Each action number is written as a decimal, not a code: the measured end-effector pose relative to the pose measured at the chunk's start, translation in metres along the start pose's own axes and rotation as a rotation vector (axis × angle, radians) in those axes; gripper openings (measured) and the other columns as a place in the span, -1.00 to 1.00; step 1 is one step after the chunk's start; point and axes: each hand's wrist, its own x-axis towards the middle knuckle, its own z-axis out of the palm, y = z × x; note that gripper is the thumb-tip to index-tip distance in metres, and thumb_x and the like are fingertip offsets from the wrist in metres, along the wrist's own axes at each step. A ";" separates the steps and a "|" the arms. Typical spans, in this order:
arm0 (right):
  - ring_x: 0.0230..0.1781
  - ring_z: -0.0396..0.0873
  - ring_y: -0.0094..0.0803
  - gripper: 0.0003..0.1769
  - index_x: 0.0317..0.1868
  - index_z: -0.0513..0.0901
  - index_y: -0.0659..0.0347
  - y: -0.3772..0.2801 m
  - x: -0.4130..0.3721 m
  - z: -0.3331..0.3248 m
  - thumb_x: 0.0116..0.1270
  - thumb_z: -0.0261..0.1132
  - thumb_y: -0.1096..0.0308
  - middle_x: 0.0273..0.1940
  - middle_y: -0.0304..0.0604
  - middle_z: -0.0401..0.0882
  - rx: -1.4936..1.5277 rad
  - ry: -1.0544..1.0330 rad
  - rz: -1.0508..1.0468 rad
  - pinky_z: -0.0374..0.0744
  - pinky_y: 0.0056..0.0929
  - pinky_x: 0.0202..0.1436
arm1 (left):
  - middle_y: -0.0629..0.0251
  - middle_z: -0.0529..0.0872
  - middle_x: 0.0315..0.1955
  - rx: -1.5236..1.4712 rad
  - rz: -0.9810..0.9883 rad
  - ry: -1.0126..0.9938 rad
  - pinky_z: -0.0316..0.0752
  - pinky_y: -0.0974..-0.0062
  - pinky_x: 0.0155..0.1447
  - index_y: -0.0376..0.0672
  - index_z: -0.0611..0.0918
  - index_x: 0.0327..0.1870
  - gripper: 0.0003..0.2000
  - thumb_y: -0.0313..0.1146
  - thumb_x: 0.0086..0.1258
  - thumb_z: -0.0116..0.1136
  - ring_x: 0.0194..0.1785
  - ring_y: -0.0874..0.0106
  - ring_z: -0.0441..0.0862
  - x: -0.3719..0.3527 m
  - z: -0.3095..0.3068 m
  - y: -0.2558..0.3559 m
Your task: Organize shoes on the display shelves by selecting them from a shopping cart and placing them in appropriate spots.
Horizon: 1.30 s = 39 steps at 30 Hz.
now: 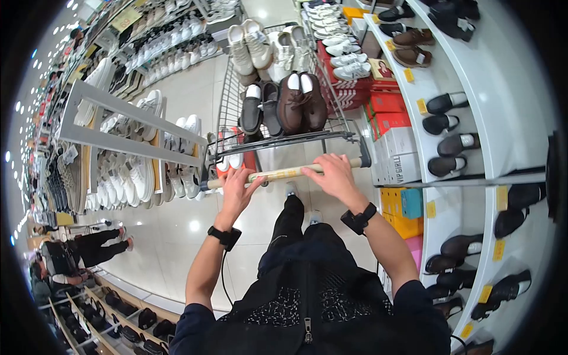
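Both my hands grip the beige handle of a shopping cart. My left hand is closed near the handle's left end. Toward its right end, my right hand is wrapped over the bar. The cart carries a pair of brown leather shoes, a pair of dark grey slip-on shoes and whitish sneakers behind them. Red-and-white shoes show low at the cart's left, partly hidden by the frame.
White shelves with dark shoes run along my right, above stacked shoeboxes. On the left stands a grey-framed rack of white sneakers. A person is at the lower left, beside a low rack of black bags.
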 end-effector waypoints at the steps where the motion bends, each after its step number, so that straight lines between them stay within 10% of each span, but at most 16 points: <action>1: -0.20 0.58 -0.26 -0.49 -0.27 0.73 0.20 0.003 0.009 -0.002 0.34 0.37 -0.16 -0.32 -0.20 0.70 -0.002 -0.014 0.016 0.34 -0.28 0.02 | 0.32 0.61 -0.36 0.003 0.041 0.023 0.21 0.19 0.15 -0.13 0.72 -0.16 -0.64 0.02 0.38 0.34 -0.13 0.27 0.49 0.008 0.001 -0.002; 39: -0.26 0.49 -0.29 -0.52 -0.28 0.72 0.18 0.123 0.502 0.050 0.31 0.41 -0.14 -0.37 -0.20 0.61 -0.046 -0.008 0.020 0.32 -0.31 -0.01 | 0.33 0.61 -0.35 0.017 0.084 0.053 0.22 0.20 0.13 -0.14 0.69 -0.17 -0.60 0.07 0.40 0.30 -0.14 0.29 0.48 0.500 -0.019 -0.139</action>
